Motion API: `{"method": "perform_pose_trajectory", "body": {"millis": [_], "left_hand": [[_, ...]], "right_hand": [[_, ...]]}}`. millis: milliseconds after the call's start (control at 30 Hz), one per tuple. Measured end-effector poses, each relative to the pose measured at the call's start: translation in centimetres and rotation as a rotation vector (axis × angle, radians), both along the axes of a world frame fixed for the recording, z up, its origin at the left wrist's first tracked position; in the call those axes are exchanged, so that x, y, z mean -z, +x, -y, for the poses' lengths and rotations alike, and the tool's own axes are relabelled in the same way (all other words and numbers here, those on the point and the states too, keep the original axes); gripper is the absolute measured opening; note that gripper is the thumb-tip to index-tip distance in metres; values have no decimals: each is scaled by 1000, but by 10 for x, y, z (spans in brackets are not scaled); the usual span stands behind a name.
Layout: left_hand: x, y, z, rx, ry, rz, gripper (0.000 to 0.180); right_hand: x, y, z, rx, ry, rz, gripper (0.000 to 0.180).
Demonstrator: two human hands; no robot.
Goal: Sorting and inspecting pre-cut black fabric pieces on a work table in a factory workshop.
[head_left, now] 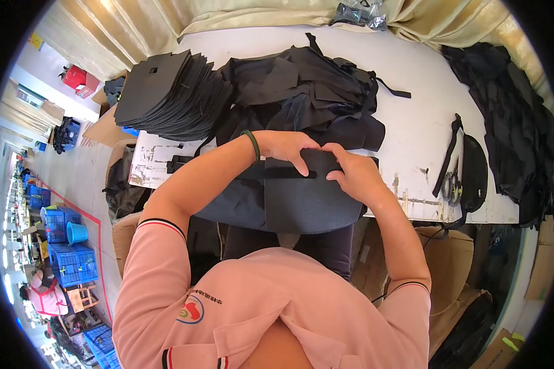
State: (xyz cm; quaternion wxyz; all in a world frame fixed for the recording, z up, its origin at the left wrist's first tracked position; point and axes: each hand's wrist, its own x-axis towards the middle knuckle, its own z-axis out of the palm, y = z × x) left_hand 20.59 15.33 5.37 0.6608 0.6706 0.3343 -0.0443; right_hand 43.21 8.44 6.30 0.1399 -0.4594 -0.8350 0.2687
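Nearest, a curved black fabric panel (301, 203) hangs over the near edge of the white table (412, 123), partly in the person's lap, which keeps it close under both hands. A black strap (252, 169) lies flat across its upper part, running left to right. The left hand (283, 147), a green band on its wrist, rests on top with fingers curled downward, fingertips pressing the strap against the panel, apparently to keep it lined up. The right hand (351, 169) sits just beside it, fingers bent and pinching the panel's top edge at the strap's right end, so the two layers stay together.

Farther back, a heap of loose black fabric pieces (308, 86) lies within arm's reach. To its left stands a fanned stack of flat black cut panels (166, 92). At the right, scissors (452, 184) lie beside another dark piece with a strap (474, 169), and more black cloth (511, 123) is piled at the far right.
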Motion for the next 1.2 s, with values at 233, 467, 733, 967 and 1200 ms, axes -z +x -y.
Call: {"method": "perform_pose_trajectory", "body": {"millis": [233, 467, 733, 967, 1200], "left_hand": [[1, 5, -6, 137, -42, -24, 58], [10, 2, 0, 71, 194, 43, 65], [32, 4, 84, 92, 1286, -77, 75], [77, -8, 115, 93, 1175, -147, 85], [79, -9, 116, 38, 1103, -33, 75]], "right_hand": [[11, -7, 13, 49, 199, 112, 51], [16, -13, 13, 99, 269, 109, 48], [44, 4, -8, 103, 318, 108, 50], [28, -62, -86, 8, 482, -154, 38], [58, -153, -194, 404, 591, -4, 44]]}}
